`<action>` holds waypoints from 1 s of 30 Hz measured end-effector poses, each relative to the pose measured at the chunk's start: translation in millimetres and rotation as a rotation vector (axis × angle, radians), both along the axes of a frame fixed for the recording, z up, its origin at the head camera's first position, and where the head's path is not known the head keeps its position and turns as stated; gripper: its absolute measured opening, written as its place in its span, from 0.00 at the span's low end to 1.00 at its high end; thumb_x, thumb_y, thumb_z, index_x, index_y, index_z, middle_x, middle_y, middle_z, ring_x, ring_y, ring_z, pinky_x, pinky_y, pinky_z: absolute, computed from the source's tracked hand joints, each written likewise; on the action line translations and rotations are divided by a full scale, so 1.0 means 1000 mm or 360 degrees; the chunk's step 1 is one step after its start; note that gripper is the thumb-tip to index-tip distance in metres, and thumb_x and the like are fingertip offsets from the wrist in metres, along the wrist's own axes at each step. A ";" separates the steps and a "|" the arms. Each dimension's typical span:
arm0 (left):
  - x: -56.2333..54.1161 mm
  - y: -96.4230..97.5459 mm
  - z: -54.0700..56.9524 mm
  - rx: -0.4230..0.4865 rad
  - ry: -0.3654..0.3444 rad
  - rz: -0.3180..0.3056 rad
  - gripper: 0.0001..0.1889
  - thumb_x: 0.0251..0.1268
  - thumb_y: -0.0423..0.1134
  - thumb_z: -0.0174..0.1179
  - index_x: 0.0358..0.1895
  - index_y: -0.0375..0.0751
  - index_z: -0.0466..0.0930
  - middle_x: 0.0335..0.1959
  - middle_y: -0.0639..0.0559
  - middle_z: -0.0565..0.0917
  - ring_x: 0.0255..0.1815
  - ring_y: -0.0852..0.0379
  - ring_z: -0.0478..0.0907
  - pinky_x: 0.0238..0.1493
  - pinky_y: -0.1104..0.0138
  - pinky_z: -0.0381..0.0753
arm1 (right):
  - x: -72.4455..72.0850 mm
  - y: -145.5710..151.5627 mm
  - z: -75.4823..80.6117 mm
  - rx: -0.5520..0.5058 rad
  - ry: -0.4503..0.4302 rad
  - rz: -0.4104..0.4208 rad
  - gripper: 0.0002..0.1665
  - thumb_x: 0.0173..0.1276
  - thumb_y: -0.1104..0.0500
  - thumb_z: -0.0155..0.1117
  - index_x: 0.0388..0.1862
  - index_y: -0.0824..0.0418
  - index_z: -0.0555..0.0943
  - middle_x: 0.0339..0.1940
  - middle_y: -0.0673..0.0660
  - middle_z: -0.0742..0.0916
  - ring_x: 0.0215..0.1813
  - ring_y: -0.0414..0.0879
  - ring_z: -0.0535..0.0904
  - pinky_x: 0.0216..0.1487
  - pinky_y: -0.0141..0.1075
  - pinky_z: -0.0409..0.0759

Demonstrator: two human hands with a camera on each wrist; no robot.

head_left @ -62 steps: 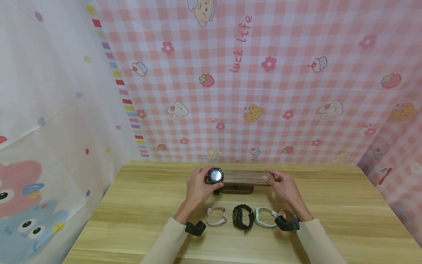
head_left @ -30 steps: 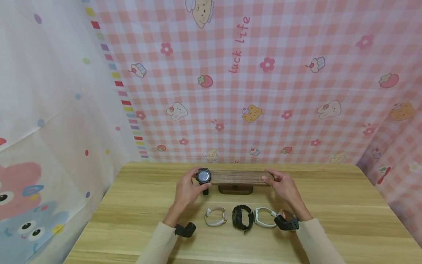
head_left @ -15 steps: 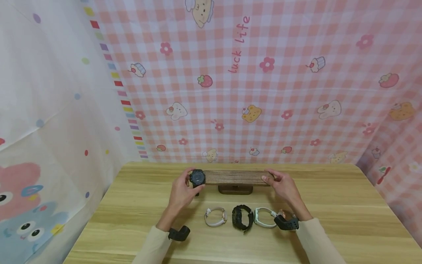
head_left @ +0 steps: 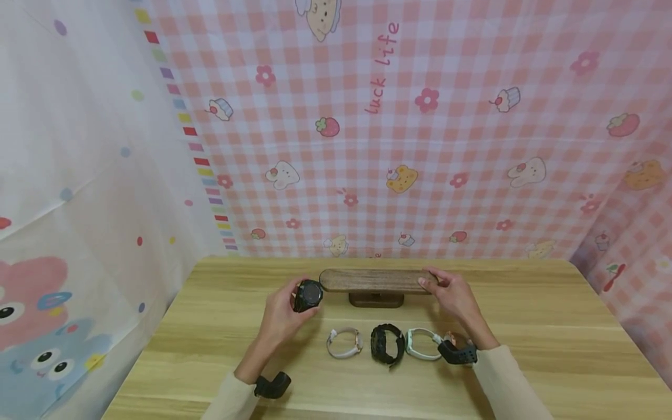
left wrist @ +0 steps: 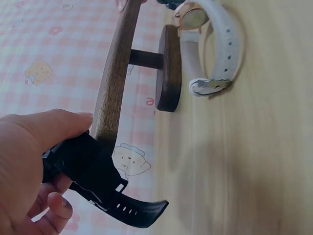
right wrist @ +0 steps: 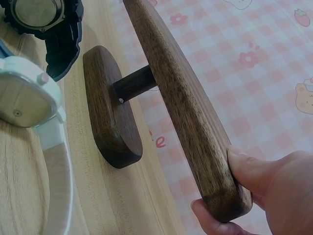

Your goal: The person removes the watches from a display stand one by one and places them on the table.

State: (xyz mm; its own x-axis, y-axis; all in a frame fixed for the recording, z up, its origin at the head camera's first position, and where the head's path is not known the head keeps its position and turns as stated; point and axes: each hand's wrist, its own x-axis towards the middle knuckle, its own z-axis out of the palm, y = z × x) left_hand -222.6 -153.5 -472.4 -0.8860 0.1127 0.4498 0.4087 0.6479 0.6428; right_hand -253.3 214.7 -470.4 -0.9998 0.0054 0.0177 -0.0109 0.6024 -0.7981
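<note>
My left hand (head_left: pixel 284 311) holds a black wristwatch (head_left: pixel 309 295) between thumb and fingers, just off the left end of a dark wooden watch stand (head_left: pixel 375 280). In the left wrist view, the loose end of the black strap (left wrist: pixel 137 210) hangs down and the thumb lies along the watch's edge. At the stand's other end, my right hand (head_left: pixel 452 295) grips the bar, thumb on one side and fingers beneath, as the right wrist view shows on the wooden bar (right wrist: pixel 195 127). The bar stands on a short post over an oblong base (right wrist: pixel 111 107).
In front of the stand lie a white-strapped watch (head_left: pixel 344 343), a bulky black watch (head_left: pixel 387 345), a pale mint watch (head_left: pixel 422 344) and a rose-gold watch (head_left: pixel 455 339) partly behind the right wrist's camera. A pink checked cloth (head_left: pixel 399 221) hangs behind the wooden table (head_left: pixel 210 326).
My left hand has slid the black watch leftward along the bar and off its left end, then lowered it slightly toward me. The right hand keeps its grip on the bar's right end.
</note>
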 end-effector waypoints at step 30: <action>0.039 -0.001 -0.023 -0.0559 0.0124 0.0036 0.36 0.35 0.42 0.83 0.56 0.43 0.82 0.46 0.47 0.88 0.45 0.51 0.84 0.39 0.63 0.65 | 0.000 -0.001 0.002 -0.0009 0.0009 -0.0008 0.31 0.72 0.46 0.63 0.68 0.60 0.76 0.46 0.69 0.86 0.28 0.47 0.74 0.26 0.38 0.68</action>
State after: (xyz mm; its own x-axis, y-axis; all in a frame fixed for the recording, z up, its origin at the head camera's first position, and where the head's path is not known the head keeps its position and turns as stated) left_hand -183.9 -154.8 -495.5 -0.8546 0.2528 0.4536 0.4306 0.8332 0.3469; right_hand -253.0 213.3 -468.4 -0.9997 0.0103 0.0231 -0.0124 0.5981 -0.8013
